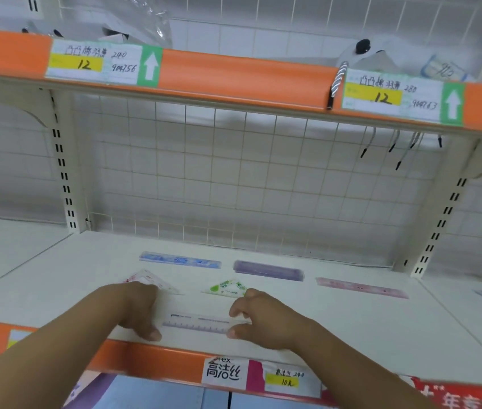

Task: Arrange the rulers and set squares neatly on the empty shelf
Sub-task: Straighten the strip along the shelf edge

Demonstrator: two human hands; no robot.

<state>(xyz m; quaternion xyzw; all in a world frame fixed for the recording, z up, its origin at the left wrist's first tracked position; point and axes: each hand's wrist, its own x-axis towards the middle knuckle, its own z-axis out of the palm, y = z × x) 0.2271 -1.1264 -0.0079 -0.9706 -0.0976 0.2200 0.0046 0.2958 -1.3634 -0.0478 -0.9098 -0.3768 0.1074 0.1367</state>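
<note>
A white shop shelf (352, 326) with an orange front strip and a wire-grid back fills the view. Near its front edge the grip is two-handed and closed on a clear flat plastic ruler with purple markings (195, 323). The left hand (138, 308) curls over its left end, and the right hand (251, 320) pinches its right end between thumb and fingers. The ruler lies flat on the board, roughly parallel to the edge. Just behind the hands sit a pink-tinted clear set square (151, 280) and a green-printed set square (226, 287). Farther back, in a row, lie a blue ruler (179, 259), a purple ruler case (268, 270) and a pink ruler (361, 287). The clear ruler is probably light, thin, a little bendy and slick on the painted board, so taking it by both ends at the edges suits it, and nudging it straight should need little force
</note>
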